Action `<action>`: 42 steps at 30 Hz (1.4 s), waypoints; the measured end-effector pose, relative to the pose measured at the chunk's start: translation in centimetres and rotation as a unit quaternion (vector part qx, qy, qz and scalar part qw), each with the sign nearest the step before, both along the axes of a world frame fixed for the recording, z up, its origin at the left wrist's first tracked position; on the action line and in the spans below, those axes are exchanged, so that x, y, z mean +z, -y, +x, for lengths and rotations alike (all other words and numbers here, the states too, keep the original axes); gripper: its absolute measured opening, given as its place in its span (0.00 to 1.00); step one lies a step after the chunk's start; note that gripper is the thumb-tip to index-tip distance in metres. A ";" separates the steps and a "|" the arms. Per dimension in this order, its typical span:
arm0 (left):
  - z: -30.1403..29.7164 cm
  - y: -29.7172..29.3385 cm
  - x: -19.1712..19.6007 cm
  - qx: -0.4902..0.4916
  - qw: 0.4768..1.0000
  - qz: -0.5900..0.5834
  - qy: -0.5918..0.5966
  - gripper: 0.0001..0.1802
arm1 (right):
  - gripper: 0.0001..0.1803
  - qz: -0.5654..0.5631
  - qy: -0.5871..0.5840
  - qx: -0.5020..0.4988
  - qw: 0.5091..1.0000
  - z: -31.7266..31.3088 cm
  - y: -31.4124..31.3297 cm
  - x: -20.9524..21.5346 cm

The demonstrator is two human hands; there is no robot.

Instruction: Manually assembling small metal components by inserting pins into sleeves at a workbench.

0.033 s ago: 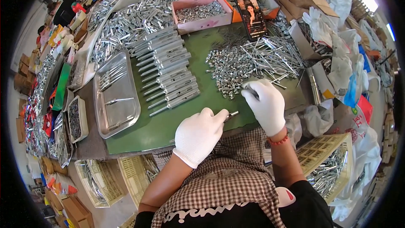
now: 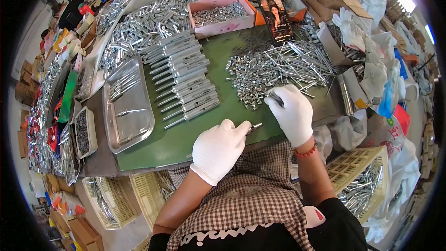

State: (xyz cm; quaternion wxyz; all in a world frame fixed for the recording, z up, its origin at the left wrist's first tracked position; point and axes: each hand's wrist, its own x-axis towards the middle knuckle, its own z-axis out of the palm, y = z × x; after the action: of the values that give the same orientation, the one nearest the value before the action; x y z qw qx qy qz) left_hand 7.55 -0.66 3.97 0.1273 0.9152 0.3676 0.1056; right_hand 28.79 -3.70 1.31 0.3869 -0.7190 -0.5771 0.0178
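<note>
My left hand [image 2: 219, 150], in a white knit glove, is closed around a metal tube near the front edge of the green work surface. Only the shiny end of the tube [image 2: 255, 127] sticks out past the thumb. My gloved right hand [image 2: 293, 117] is closed in a pinch at the near edge of a pile of small silver nut-like fittings [image 2: 255, 75]. Something dark grey [image 2: 277, 99] shows between its fingers, too small to name. Behind the right hand lies a heap of thin metal rods [image 2: 302, 62]. A row of metal tubes with rods protruding [image 2: 188, 81] lies left of the pile.
A steel tray [image 2: 147, 132] with several slim metal parts lies on the left. A pink box [image 2: 224, 29] of small parts and a propped phone [image 2: 275, 18] stand at the back. Loose tubes [image 2: 134, 32] are heaped back left. Yellow crates [image 2: 355, 169] stand below the table's front edge.
</note>
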 end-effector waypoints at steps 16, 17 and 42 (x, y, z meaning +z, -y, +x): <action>-0.1 -0.2 0.1 0.000 1.000 -0.017 0.001 0.11 | 0.05 -0.031 0.062 0.021 0.997 0.8 -0.3 -0.1; -0.1 -0.2 -0.2 -0.001 1.000 -0.012 0.012 0.11 | 0.05 -0.031 0.062 0.025 0.997 0.6 -0.1 0.3; -0.2 -0.3 0.1 -0.024 1.000 -0.017 -0.009 0.15 | 0.03 -0.112 -0.048 0.149 0.981 -2.5 3.2 1.6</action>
State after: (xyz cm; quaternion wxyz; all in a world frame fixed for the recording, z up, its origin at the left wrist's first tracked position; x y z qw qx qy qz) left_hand 7.31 -0.37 4.07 0.1416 0.9224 0.3484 0.0879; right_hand 26.25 -6.87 2.94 0.3243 -0.6622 -0.6527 0.1740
